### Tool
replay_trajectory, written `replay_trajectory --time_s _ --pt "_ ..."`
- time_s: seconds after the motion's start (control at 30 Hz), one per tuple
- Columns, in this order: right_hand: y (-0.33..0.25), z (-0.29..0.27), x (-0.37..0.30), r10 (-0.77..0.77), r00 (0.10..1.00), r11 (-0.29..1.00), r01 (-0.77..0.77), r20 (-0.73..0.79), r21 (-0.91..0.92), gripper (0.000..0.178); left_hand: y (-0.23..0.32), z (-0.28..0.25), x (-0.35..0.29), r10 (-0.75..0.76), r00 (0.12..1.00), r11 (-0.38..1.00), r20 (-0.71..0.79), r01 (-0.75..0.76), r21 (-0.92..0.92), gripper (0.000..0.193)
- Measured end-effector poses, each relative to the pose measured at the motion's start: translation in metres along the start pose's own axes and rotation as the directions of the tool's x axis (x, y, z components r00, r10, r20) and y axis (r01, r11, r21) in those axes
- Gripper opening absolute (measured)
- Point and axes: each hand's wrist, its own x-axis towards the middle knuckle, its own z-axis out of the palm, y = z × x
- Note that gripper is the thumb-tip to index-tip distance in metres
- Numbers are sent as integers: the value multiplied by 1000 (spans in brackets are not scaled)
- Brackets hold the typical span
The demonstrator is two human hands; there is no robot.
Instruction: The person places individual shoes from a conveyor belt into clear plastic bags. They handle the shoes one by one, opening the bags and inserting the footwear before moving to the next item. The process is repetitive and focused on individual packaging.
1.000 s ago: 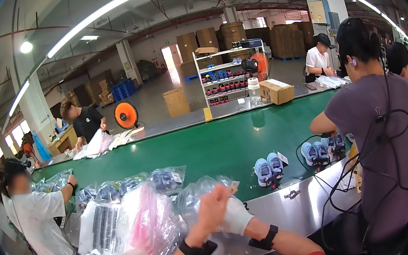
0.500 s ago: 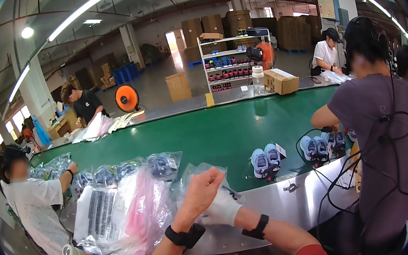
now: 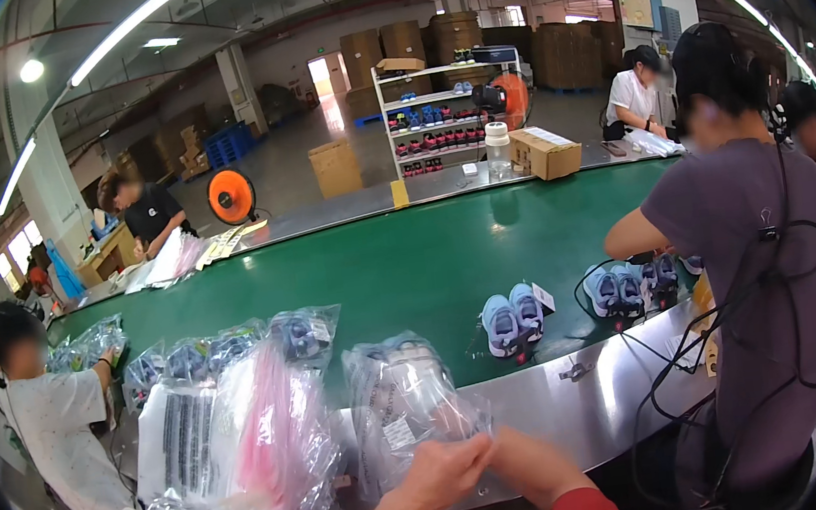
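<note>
Gripping the near end of a clear plastic bag (image 3: pixel 382 404), the person's left hand (image 3: pixel 445 474) has its fingers pinched together on the film. The right hand (image 3: pixel 455 417) shows only dimly through the film, just beyond the left; whether its fingers are spread or closed cannot be told. The bag lies on the metal ledge (image 3: pixel 565 400), its far end over the edge of the green belt (image 3: pixel 378 258); shoe-like forms show faintly inside that end. To its left, a pile of clear, white and pink plastic bags (image 3: pixel 272 427) rests on the ledge, with bagged shoes (image 3: pixel 304 333) in a row just behind. To its right, apart from it, a pair of light blue shoes (image 3: pixel 513 322) with a white tag stands unbagged on the belt.
</note>
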Motion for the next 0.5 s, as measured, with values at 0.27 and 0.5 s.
replay_trajectory --time_s 0.27,0.5 --pt "-24 22 115 139 943 990 -138 -302 24 25 -39 -30 11 -281 887 957 -365 231 -176 9" --pt "0 77 63 30 987 892 -97 155 441 29 -65 -28 -5 -603 601 759 -524 232 -608 8"
